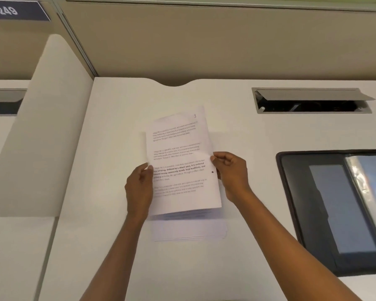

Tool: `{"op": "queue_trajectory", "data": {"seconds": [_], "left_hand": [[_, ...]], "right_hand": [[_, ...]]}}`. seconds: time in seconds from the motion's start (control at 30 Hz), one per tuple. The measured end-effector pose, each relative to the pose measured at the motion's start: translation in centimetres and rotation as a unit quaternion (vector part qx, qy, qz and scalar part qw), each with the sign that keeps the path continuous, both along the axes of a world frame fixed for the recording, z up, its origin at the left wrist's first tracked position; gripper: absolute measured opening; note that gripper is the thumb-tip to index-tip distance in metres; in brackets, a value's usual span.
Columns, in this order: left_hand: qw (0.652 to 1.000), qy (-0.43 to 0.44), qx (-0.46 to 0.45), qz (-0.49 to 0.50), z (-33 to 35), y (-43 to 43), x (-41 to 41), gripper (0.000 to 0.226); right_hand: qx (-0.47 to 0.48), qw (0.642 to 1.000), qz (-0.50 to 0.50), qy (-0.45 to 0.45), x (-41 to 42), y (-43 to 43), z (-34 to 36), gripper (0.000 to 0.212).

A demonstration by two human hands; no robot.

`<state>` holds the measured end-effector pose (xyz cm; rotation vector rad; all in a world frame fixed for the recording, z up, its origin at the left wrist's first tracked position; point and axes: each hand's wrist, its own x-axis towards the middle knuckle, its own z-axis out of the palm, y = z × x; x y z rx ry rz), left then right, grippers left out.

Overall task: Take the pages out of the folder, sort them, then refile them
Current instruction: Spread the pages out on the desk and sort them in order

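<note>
Head view, printed page [180,164] pinched between left fingers [147,170] and right fingers [217,158], above stack [189,231].

There is one view only, a wide-angle camera worn on the head. It sits above the near edge of the table [100,161], close over it, and looks forward and steeply down across its top toward the partition wall [204,44] behind the table's far edge. At the table's right side the frame cuts off the folder [308,213].
</note>
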<state>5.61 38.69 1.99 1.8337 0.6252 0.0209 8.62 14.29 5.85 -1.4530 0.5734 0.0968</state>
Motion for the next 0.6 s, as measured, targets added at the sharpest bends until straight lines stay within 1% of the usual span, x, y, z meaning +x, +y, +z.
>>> {"op": "queue_trajectory", "data": {"seconds": [0.07,0.1,0.2,0.27,0.37,0.43,0.53,0.6], "left_hand": [[0.997,0.002,-0.07,0.039,0.4,1.3,1.3,0.019],[0.995,-0.002,-0.086,0.058,0.6,2.1,2.0,0.019],[0.991,-0.025,-0.096,0.087,0.8,4.6,4.2,0.025],[0.993,-0.051,-0.057,0.09,0.8,6.3,6.0,0.024],[0.994,-0.076,0.035,0.07,0.9,8.7,8.9,0.019],[0.993,-0.072,0.078,0.048,1.0,10.2,10.9,0.018],[0.994,-0.049,0.097,0.018,0.1,12.6,13.9,0.017],[0.994,-0.028,0.109,0.009,-0.6,13.7,15.6,0.023]], "right_hand": [[0.015,1.0,-0.005,-0.005,1.8,1.1,0.1,0.01],[0.019,1.0,-0.006,-0.004,2.8,1.7,0.0,0.01],[-0.011,1.0,0.005,-0.011,5.7,3.6,-0.5,0.015],[-0.051,0.998,0.027,-0.028,7.4,5.2,-0.8,0.026],[-0.113,0.989,0.082,-0.055,9.6,8.0,-1.3,0.04],[-0.154,0.979,0.117,-0.07,11.2,9.6,-2.1,0.039],[-0.204,0.964,0.153,-0.082,14.0,11.5,-3.6,0.032],[-0.22,0.957,0.17,-0.079,15.6,12.5,-4.7,0.029]]}}
